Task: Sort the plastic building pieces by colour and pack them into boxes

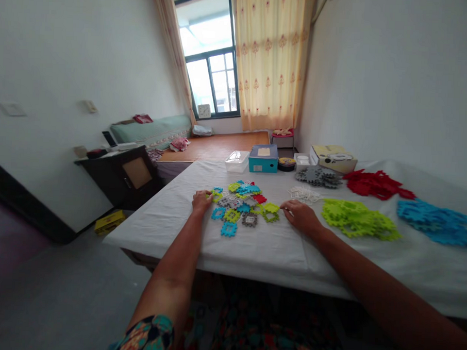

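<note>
A flat cluster of joined square puzzle tiles (243, 206) in blue, lime, grey and red lies on the white-covered table (253, 248). My left hand (201, 200) rests at the cluster's left edge, fingers curled onto a lime tile (216, 196). At the cluster's right edge my right hand (300, 215) lies palm down, with its fingertips touching another lime tile (271, 211); the fingers are close together and what they pinch, if anything, is hidden.
Sorted tile heaps lie to the right: lime (357, 219), blue (436, 221), red (374, 184), grey (318, 176), white (304, 194). A clear tub (237, 161), a blue box (263, 159) and a cardboard box (333, 157) stand at the far edge. A dark cabinet (121, 176) stands left.
</note>
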Demonstrator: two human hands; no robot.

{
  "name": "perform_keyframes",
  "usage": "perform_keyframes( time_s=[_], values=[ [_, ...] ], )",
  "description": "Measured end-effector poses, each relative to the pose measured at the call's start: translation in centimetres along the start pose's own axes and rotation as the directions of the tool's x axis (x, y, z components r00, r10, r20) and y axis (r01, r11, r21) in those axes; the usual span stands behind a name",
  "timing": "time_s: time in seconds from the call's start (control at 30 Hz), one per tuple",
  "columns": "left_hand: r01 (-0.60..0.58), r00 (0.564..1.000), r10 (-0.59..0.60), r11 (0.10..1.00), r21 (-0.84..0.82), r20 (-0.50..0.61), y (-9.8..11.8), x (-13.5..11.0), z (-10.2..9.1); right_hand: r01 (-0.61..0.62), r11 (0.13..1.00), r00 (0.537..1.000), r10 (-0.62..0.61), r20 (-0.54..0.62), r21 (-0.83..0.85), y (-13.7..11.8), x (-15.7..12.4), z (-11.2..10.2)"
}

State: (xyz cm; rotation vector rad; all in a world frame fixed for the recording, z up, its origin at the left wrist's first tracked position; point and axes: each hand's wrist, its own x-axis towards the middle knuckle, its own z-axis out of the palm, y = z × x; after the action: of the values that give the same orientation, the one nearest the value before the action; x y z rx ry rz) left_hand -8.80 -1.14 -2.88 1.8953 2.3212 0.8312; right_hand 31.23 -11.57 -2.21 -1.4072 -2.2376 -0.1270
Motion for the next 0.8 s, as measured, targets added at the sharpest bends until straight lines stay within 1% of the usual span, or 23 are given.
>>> perform_keyframes(
  time_s=[0.13, 0.27, 0.33, 0.37, 0.43, 0.47, 0.5, 0.53, 0.6, 0.67, 0.7, 0.73, 0.8],
  values=[
    [-0.025, 0.998, 0.023, 0.999, -0.027, -0.061, 0.0, -0.5, -0.4, 0.011, 1.0, 1.0, -0.011, -0.012, 0.024, -0.3, -0.1, -0.1],
    [-0.084, 0.985, 0.073, 0.995, -0.062, -0.16, 0.7, -0.8, -1.4, 0.005, 0.999, 0.999, -0.003, -0.046, 0.047, -0.1, -0.3, 0.0],
    [-0.129, 0.973, 0.111, 0.989, -0.078, -0.201, 1.9, -1.3, -2.0, -0.001, 0.996, 0.997, 0.008, -0.081, 0.085, 0.0, -0.2, 0.1],
    [-0.169, 0.965, 0.147, 0.982, -0.087, -0.216, 2.9, -1.7, -2.2, -0.005, 0.993, 0.995, 0.017, -0.097, 0.118, 0.0, -0.1, 0.2],
    [-0.295, 0.936, 0.264, 0.949, -0.111, -0.234, 5.5, -3.2, -2.5, -0.031, 0.976, 0.993, 0.055, -0.108, 0.215, -0.1, 0.2, 0.4],
    [-0.431, 0.886, 0.388, 0.891, -0.144, -0.255, 7.1, -4.2, -2.5, -0.053, 0.958, 0.992, 0.084, -0.099, 0.28, -0.3, 0.3, 0.4],
    [-0.545, 0.826, 0.493, 0.822, -0.167, -0.272, 8.7, -5.4, -2.5, -0.078, 0.93, 0.99, 0.114, -0.08, 0.359, -0.4, 0.5, 0.3],
    [-0.632, 0.768, 0.583, 0.756, -0.171, -0.266, 10.4, -6.7, -2.3, -0.105, 0.888, 0.988, 0.145, -0.056, 0.449, -0.5, 0.7, 0.2],
    [-0.756, 0.654, 0.726, 0.64, -0.14, -0.212, 13.5, -9.3, -1.7, -0.148, 0.756, 0.981, 0.193, -0.001, 0.637, -0.8, 0.9, -0.2],
    [-0.827, 0.563, 0.814, 0.552, -0.109, -0.143, 15.8, -11.6, -0.9, -0.17, 0.612, 0.975, 0.22, 0.04, 0.772, -1.0, 1.0, -0.6],
    [-0.853, 0.522, 0.845, 0.513, -0.098, -0.119, 16.6, -12.6, -0.5, -0.174, 0.563, 0.974, 0.222, 0.056, 0.808, -1.1, 0.9, -0.8],
    [-0.871, 0.491, 0.865, 0.483, -0.09, -0.102, 17.2, -13.4, -0.1, -0.175, 0.535, 0.975, 0.214, 0.068, 0.826, -1.1, 0.8, -1.0],
    [-0.893, 0.449, 0.89, 0.443, -0.085, -0.082, 17.9, -14.3, 0.4, -0.169, 0.531, 0.98, 0.183, 0.082, 0.831, -0.9, 0.6, -1.2]
  ],
)
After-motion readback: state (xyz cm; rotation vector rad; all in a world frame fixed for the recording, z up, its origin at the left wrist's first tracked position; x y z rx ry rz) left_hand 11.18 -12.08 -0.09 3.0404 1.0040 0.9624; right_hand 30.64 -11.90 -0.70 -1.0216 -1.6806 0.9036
